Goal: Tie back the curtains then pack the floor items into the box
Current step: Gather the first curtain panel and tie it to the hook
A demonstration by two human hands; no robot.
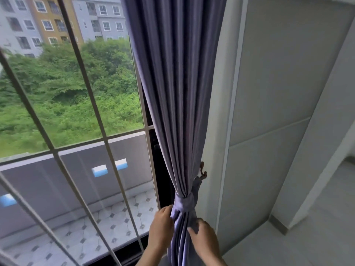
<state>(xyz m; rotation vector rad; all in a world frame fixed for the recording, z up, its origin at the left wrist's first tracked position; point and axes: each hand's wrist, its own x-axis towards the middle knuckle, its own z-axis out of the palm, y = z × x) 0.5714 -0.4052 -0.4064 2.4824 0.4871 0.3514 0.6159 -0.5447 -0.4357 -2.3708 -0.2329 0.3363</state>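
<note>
A purple curtain [178, 93] hangs gathered at the right side of the window. A matching fabric tieback [185, 203] is wrapped round it low down and runs up to a dark wall hook [203, 170]. My left hand [162, 223] grips the curtain folds on the left just below the tieback. My right hand [203, 236] holds the folds from the right, fingers curled onto the cloth. No box or floor items are in view.
A glass door with grey bars [86, 143] fills the left, with a tiled balcony [107, 227] beyond it. A white panelled wall [269, 131] stands right of the curtain. The grey room floor [317, 237] opens at the lower right.
</note>
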